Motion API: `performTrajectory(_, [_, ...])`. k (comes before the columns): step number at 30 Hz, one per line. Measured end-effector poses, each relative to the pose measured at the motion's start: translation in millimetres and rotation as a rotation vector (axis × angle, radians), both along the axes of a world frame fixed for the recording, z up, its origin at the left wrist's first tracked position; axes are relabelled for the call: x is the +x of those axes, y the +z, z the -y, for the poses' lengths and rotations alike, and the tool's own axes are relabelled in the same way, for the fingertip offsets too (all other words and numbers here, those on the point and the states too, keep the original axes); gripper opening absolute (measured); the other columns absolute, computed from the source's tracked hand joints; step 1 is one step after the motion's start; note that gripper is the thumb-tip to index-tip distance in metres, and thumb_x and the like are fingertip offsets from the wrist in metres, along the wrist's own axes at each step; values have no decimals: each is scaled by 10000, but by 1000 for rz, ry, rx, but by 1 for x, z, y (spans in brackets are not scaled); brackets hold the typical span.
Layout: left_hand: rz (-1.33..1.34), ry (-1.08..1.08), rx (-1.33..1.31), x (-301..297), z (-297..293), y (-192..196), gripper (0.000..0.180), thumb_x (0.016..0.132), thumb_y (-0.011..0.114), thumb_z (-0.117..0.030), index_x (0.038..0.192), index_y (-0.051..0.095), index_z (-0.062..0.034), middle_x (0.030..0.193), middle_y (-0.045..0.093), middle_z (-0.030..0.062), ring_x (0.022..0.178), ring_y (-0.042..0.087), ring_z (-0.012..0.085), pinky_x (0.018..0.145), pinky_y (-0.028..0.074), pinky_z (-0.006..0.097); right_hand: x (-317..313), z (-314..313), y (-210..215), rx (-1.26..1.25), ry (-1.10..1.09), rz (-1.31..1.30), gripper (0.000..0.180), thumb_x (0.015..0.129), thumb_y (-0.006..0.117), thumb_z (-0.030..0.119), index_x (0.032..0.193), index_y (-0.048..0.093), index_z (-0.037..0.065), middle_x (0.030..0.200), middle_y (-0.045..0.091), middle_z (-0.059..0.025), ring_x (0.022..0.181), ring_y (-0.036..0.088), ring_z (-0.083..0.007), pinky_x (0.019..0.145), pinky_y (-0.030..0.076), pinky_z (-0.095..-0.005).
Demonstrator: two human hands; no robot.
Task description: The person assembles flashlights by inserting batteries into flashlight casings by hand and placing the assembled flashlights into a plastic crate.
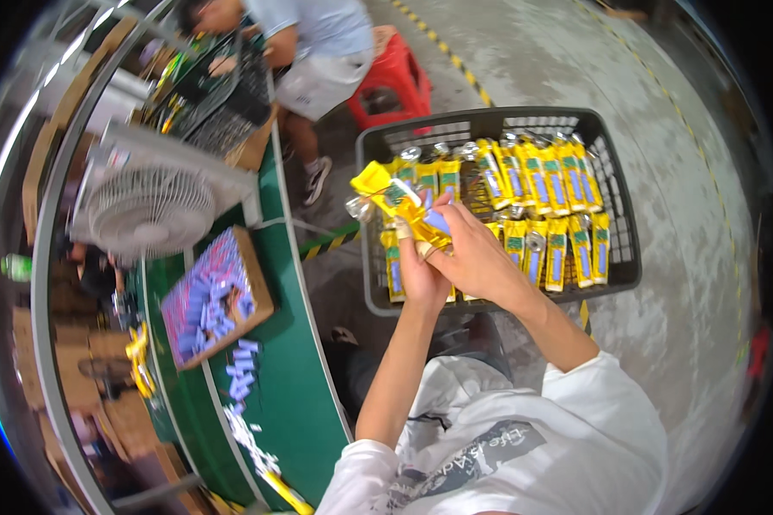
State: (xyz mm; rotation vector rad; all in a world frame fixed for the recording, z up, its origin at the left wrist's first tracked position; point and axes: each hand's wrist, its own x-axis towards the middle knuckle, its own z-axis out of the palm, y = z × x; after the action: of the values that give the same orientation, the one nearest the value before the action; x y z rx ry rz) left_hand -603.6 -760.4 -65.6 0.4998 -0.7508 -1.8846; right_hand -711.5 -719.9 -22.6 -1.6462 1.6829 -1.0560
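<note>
Yellow packet [395,199] — above crate rim [365,223]

A crate [618,215] stands on the floor [678,112] to the right, with packets [541,206] lying in rows inside it. To its left runs the worktop [292,378], carrying a box [253,266] of small pieces. A fan [150,210] sits farther left. A stool [395,73] stands far behind the crate.

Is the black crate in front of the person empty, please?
No, the black crate holds rows of yellow packets, and both the left hand and right hand hold another yellow packet above it.
</note>
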Motion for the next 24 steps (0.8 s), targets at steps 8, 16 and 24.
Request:
performTrajectory(8, [-202, 450, 37, 77, -23, 16, 593, 1145, 271, -518, 1539, 390, -92, 1524, 513, 168, 1406, 514, 315, 1194, 418, 479, 80, 16, 38, -31, 300, 18, 505, 846, 763, 100, 1339, 691, 19, 1222, 650, -151, 1125, 663, -318, 983, 517, -392])
performTrajectory(16, [-336, 620, 25, 138, -44, 10, 656, 1125, 308, -567, 1547, 388, -71, 1537, 485, 144, 1414, 494, 321, 1173, 434, 492, 120, 16, 27, 153, 433, 265, 400, 841, 780, 47, 1234, 741, -11, 1083, 798, -130, 935, 737, -126, 859, 583, -286])
performTrajectory(24, [-386, 713, 8, 165, -62, 10, 616, 1142, 288, -521, 1542, 387, -63, 1525, 497, 182, 1397, 511, 328, 1183, 418, 469, 184, -2, 31, 158, 374, 372, 254, 914, 761, 41, 1145, 742, -63, 1031, 796, -119, 960, 732, -132, 888, 578, -280])
